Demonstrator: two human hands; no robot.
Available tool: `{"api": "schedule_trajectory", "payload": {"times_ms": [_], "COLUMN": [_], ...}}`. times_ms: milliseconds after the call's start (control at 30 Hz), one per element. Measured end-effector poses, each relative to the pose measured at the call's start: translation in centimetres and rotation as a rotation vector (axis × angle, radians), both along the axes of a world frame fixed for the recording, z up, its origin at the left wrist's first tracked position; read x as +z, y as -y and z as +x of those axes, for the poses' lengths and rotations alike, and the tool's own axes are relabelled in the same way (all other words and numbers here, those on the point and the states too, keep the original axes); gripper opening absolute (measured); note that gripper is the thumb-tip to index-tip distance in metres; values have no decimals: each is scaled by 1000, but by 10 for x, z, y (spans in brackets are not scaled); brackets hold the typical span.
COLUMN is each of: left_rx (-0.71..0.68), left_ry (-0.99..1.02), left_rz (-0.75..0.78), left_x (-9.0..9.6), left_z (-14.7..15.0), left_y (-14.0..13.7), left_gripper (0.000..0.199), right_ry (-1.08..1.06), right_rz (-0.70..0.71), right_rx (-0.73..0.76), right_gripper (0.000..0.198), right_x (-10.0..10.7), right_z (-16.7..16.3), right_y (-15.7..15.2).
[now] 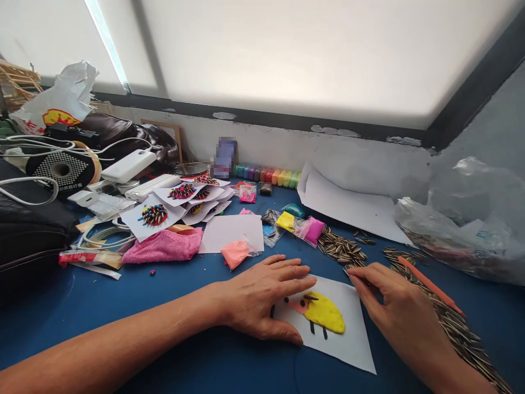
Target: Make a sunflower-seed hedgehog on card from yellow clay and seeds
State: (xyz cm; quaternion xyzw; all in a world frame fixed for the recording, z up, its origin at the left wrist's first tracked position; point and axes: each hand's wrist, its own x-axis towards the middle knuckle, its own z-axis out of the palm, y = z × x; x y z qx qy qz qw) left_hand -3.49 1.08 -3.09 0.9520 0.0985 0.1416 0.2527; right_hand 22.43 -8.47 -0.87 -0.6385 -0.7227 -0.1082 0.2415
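Note:
My left hand [270,298] lies flat with its fingers apart, holding down the left side of a white sheet of paper [356,342]. On the sheet is a flattened yellow clay shape [326,313] with a pinkish clay end, small black dots and black strips below. One sunflower seed [311,297] sits at the yellow clay's upper left edge. Beyond the sheet's right edge, my right hand [394,306] is closed in a pinch, with what looks like a sunflower seed at its fingertips. Just past those fingertips lies a pile of sunflower seeds [340,249].
More seeds [463,334] and an orange stick-like tool [430,284] lie at the right, before a clear plastic bag [471,224]. Clay packets [314,231], a pink cloth [164,244] and finished seed pictures [155,215] lie behind. A black bag [33,224] stands left.

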Motion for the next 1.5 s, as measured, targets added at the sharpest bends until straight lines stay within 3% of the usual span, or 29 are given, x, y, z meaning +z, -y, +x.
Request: {"api": "schedule_trajectory", "payload": {"times_ms": [200, 667, 1133, 1500], "left_rx": [-6, -30, -17, -37], "left_ry": [13, 43, 33, 94], "left_rz": [-1, 9, 15, 25], "left_x": [0, 4, 4, -2], "left_z": [-1, 1, 1, 3], "left_y": [2, 2, 2, 0], "left_gripper": [80, 72, 73, 73], "right_ry": [-1, 94, 75, 153], "right_rz": [-2, -207, -234, -258], "right_rx": [-40, -103, -17, -33], "right_gripper": [30, 26, 25, 20], "right_x": [1, -4, 4, 6], "right_z": [8, 9, 14, 2], "right_y": [-2, -14, -13, -56]}}
